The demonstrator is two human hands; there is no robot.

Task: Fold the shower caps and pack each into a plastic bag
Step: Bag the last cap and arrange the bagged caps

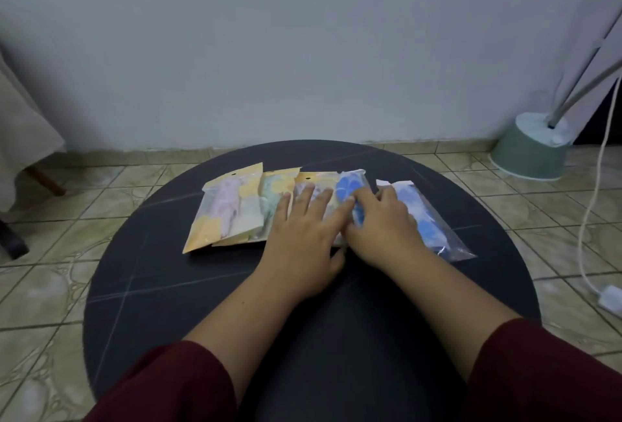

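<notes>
- We're looking down on a round dark table (141,287), and a row of packed bags lies fanned across its far half, each overlapping the next.
- Far left is the bag with the pink cap (225,207), yellow card backing showing; tucked against it, the bag with the green cap (272,199).
- Our left hand (299,236) lies flat, fingers straight and spread, pressing down on the third bag (318,182), whose contents are mostly hidden beneath it.
- Our right hand (380,223) rests on the blue floral cap in its bag (350,186), fingers bent over the packet. Whether they pinch it or merely press it, we cannot tell.
- Out on the right, slightly apart from the row, lies a clear bag with another blue cap (427,219), its lower end reaching toward the table edge.
- So where do we stand? Five bags visible, each seemingly holding a folded cap, with no loose caps or empty bags in view. We'd judge the packing nearly finished, this being a flattening and tidying of the fourth packet.
- Left to do, by our reckoning: smooth that packet and bring the stray right-hand bag into the row.
- Beyond the table, a lamp base (528,152) sits on the tiled floor (572,219).
</notes>
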